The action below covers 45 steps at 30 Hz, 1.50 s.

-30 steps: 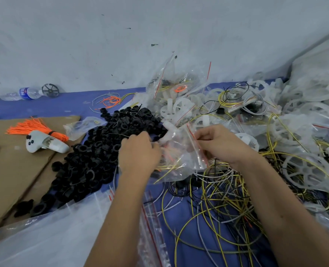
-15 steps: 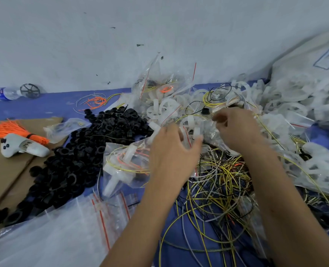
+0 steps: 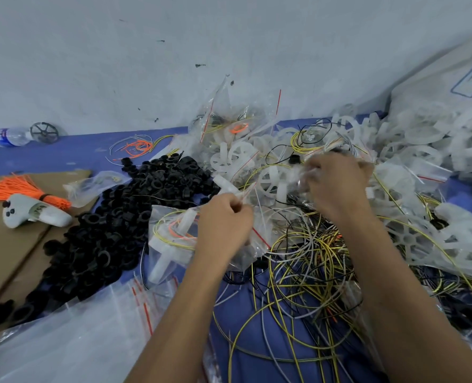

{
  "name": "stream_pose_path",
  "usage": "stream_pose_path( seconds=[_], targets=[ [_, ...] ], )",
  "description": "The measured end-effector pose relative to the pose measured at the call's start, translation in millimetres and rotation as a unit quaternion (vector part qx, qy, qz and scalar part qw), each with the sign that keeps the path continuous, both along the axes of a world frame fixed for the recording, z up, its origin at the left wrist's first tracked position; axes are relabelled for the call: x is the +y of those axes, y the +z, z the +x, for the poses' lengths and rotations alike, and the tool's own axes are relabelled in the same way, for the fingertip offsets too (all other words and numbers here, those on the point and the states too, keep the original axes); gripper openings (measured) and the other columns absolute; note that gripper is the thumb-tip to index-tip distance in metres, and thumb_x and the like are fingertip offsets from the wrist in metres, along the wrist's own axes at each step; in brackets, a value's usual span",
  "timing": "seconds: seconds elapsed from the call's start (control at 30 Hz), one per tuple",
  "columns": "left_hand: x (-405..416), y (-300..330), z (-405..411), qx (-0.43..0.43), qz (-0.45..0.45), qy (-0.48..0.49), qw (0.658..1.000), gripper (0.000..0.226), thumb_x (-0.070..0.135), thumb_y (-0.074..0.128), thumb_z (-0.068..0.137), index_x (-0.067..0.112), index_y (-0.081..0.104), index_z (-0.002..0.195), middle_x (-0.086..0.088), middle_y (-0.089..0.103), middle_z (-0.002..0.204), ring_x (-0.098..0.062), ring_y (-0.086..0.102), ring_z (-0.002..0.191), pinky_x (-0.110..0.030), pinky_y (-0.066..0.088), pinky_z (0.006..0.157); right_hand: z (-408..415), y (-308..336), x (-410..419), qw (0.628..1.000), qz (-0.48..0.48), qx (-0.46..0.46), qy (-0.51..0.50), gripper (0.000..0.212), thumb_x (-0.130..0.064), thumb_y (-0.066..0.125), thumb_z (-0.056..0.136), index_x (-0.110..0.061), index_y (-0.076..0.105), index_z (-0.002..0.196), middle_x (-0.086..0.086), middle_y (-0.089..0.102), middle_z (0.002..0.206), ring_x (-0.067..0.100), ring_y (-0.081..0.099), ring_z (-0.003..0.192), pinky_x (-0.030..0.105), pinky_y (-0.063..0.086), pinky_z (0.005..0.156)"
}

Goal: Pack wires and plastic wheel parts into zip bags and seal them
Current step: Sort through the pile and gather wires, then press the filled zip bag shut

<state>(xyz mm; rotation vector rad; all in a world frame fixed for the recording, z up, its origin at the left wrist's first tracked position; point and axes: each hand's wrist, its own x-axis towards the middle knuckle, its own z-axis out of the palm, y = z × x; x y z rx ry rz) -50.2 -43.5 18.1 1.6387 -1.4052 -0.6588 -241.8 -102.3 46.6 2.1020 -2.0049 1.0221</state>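
While the left hand point(image 3: 223, 225) pinches the red-striped top edge of a filled zip bag point(image 3: 174, 233), its grip closed with fingers curled round the plastic, the bag lies on the blue worktop point(image 3: 71, 153) just beside a heap of black rings point(image 3: 113, 217). This bag is clear and crumpled, and through it show a white plastic wheel part with a stub axle, a coil of yellow wire and a few orange strands. Its long axis runs roughly from the lower left up toward the hand, with the zip end at the hand and the closed bottom pointing toward the black rings. The right hand point(image 3: 337, 186) is blurred; its fingers are bent into a mass of clear plastic and white parts farther back, and whether its grip has hold of anything I cannot tell. Below both forearms spreads a tangle of loose wires point(image 3: 306, 272), yellow, white and black, looping over the worktop. Behind the hands is a pile of filled bags point(image 3: 229, 125), and to the right a mound of white wheel parts point(image 3: 422, 145). Empty zip bags point(image 3: 77, 335) with red strips lie at lower left. On brown cardboard point(image 3: 5, 244) at far left rest a bundle of orange wires point(image 3: 13, 186) and a white controller point(image 3: 33, 211). A water bottle point(image 3: 5, 136) lies against the wall.
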Motion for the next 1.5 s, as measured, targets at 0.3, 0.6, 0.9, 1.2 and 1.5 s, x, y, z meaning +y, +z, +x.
stream_pose_path(
  seconds=[0.3,0.6,0.9,1.2,1.5],
  targets=[
    [-1.9,13.2,19.8,0.213,0.037,0.019,0.976,0.019,0.007,0.056,0.091,-0.001,0.058,0.074,-0.012,0.054,0.068,-0.021,0.057,0.051,-0.025,0.050,0.046,14.1,50.5,30.4,0.888,0.133,-0.352,0.264,0.008,-0.002,0.056,0.099,-0.009,0.058,0.095,0.014,0.071,0.086,0.033,0.071,0.061,0.039,0.058,0.047],
    [10.2,27.9,-0.7,-0.029,-0.243,0.061,0.968,0.019,0.018,0.063,0.085,0.015,0.055,0.068,0.005,0.055,0.060,-0.012,0.052,0.058,-0.031,0.046,0.060,53.4,27.4,30.0,0.922,0.240,-0.067,0.296,0.020,0.004,0.047,0.090,-0.004,0.065,0.088,0.017,0.071,0.078,0.034,0.071,0.065,0.050,0.061,0.062],
    [14.8,43.3,-10.5,-0.052,-0.354,0.031,0.933,0.019,0.016,0.064,0.083,0.011,0.055,0.068,0.007,0.050,0.061,-0.012,0.047,0.058,-0.030,0.039,0.058,68.4,3.0,45.6,0.729,0.353,-0.375,0.451,0.048,0.022,0.028,0.095,-0.015,0.060,0.096,-0.008,0.070,0.064,0.002,0.066,0.058,0.017,0.052,0.050],
    [10.1,39.4,-6.1,0.068,-0.262,-0.003,0.963,0.025,0.013,0.070,0.084,0.016,0.058,0.062,0.009,0.056,0.055,-0.007,0.051,0.051,-0.021,0.042,0.056,82.4,-2.7,37.8,0.953,0.161,-0.029,0.254,0.027,0.003,0.064,0.085,0.002,0.065,0.112,0.019,0.069,0.105,0.035,0.066,0.100,0.043,0.054,0.087],
    [4.4,56.4,18.8,0.440,-0.202,0.048,0.874,0.034,-0.002,0.061,0.097,0.011,0.057,0.065,-0.005,0.060,0.062,-0.016,0.061,0.057,-0.027,0.057,0.057,65.2,20.7,29.2,0.931,-0.184,-0.291,0.122,0.047,-0.046,0.050,0.100,-0.012,0.062,0.069,0.002,0.063,0.061,0.022,0.062,0.061,0.043,0.050,0.061]
  ],
)
